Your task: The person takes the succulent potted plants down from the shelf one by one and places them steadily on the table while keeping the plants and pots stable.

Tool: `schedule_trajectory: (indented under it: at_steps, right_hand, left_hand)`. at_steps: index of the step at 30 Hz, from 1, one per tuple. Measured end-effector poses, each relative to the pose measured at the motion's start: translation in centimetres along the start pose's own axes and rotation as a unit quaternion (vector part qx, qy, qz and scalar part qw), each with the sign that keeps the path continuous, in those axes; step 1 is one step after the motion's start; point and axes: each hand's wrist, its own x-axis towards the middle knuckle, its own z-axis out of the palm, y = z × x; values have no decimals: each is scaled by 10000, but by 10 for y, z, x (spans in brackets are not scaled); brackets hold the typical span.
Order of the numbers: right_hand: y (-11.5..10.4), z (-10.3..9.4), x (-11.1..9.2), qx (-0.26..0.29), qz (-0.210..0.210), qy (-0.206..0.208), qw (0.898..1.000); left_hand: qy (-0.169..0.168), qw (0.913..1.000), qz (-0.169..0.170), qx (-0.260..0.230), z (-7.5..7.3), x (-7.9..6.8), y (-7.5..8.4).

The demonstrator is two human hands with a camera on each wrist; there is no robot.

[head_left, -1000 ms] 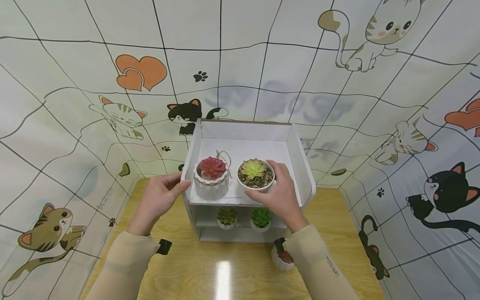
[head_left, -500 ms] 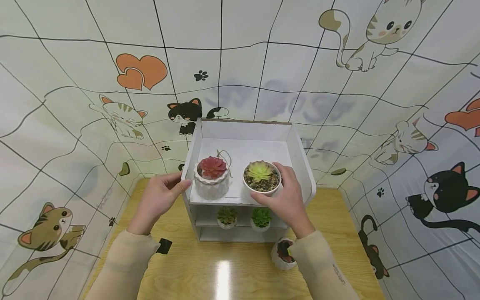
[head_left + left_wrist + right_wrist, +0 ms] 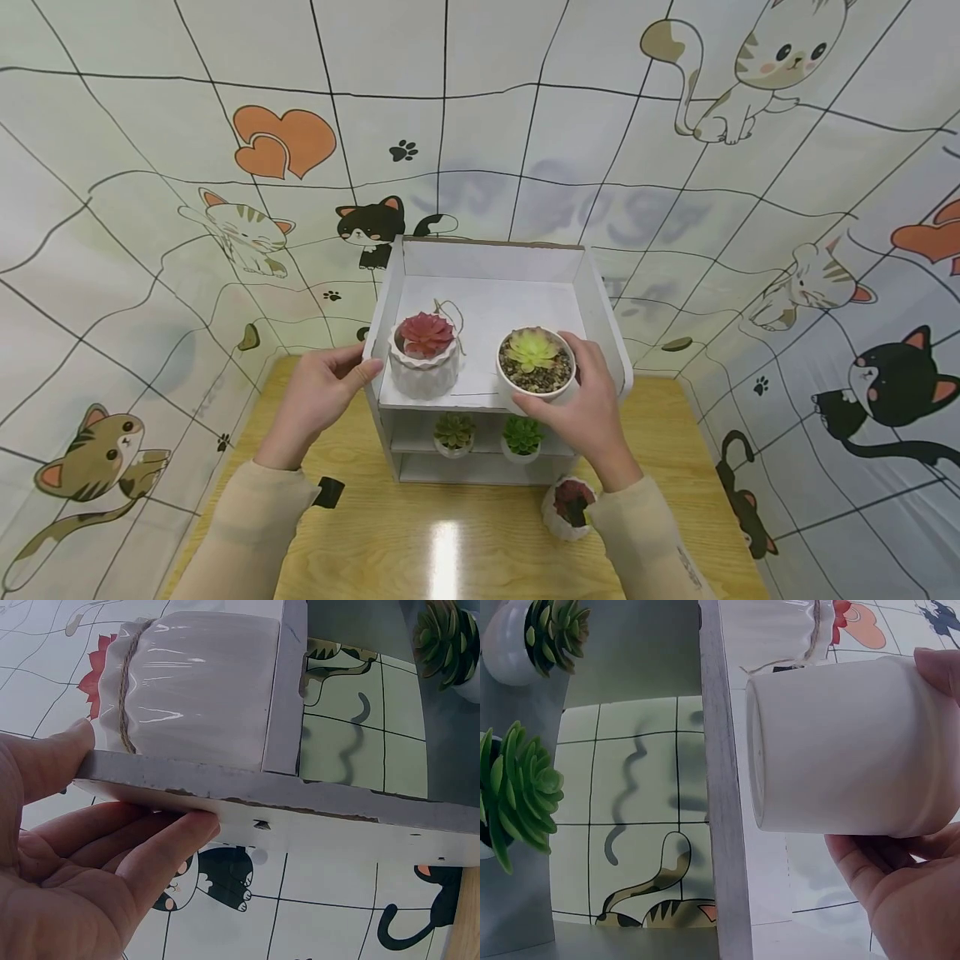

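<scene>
My right hand [image 3: 588, 417] holds a white pot with a yellow-green succulent [image 3: 534, 354] by its upper part, thumb in front and fingers round the far side. In the right wrist view the smooth round pot [image 3: 832, 750] is close over the top shelf, its base near the shelf's front edge. My left hand [image 3: 318, 400] grips the left side panel of the white shelf unit [image 3: 487, 292], thumb on the inner side, fingers against the outside. Just right of that hand, a red succulent in a white ruffled pot [image 3: 423, 375] with twine round its neck stands on the top shelf.
Two small potted green succulents, one duller [image 3: 453, 435] and one brighter [image 3: 522, 437], stand on the shelf below. Another pot with a dark red plant [image 3: 558, 521] is on the wooden table [image 3: 375, 542], partly behind the right sleeve. A cat-print cloth [image 3: 480, 133] surrounds the table.
My right hand has moved the yellow-green succulent's pot rightward and slightly toward me over the top shelf. The left hand has stayed on the side panel.
</scene>
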Motion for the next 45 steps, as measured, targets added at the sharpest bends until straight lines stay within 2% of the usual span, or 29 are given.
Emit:
schedule_trajectory:
  at_steps: [19,37,45]
  right_hand:
    - [6,-8,-15,125,-164,187,9996]
    - [9,-14,-28,176,-37,258,9995]
    - [10,-15,-33,-26,-32,320,9995]
  left_hand:
    - [-2,10000,-24,1,0,-1,0]
    - [35,10000,47,21,1,1,-2]
    - [54,10000,66,41,1,1,-2]
